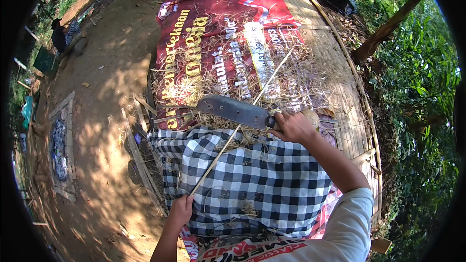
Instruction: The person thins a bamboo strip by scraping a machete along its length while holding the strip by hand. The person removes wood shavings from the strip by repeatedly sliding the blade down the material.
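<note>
My right hand is closed round the dark handle of a broad, dark-bladed cleaver, its blade pointing left. A long, thin bamboo strip runs slantwise from my left hand up to the far right, crossing at the blade. My left hand grips the strip's near end. Whether the edge bites into the strip, I cannot tell. Black-and-white checked cloth covers my lap beneath the strip. Curly pale shavings lie scattered beyond the blade and on the cloth.
A red printed banner covers much of a bamboo platform. Bamboo slats lean at its left side. On the dirt ground sits a framed ash patch. A person is at the far left. Green plants border the right.
</note>
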{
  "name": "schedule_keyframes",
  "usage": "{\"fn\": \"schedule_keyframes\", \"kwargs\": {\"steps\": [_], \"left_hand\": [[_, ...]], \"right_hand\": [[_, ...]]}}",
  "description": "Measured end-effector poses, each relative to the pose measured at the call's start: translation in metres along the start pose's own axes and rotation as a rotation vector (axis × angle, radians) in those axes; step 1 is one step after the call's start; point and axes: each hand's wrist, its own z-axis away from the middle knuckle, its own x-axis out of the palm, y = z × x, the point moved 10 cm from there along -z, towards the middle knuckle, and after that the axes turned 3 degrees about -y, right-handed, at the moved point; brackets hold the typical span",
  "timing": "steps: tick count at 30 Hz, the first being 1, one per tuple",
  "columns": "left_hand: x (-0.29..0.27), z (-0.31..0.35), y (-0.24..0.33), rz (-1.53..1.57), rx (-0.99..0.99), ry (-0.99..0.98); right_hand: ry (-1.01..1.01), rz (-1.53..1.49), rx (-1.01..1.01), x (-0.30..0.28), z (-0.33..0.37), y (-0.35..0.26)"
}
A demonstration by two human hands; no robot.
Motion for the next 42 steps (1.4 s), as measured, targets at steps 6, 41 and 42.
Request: {"fn": "schedule_keyframes", "kwargs": {"steps": [6,41,42], "left_hand": [[0.002,0.001,-0.003,0.014,0.006,0.008],[0.002,-0.011,-0.012,0.007,-0.014,-0.004],[0.002,-0.012,-0.011,0.007,-0.009,0.001]], "right_hand": [[0.124,0.131,0.147,-0.033,0.007,0.085],[0.012,-0.239,-0.177,0.033,0.000,-0.137],[0.005,-0.237,-0.187,0.032,-0.001,-0.134]]}}
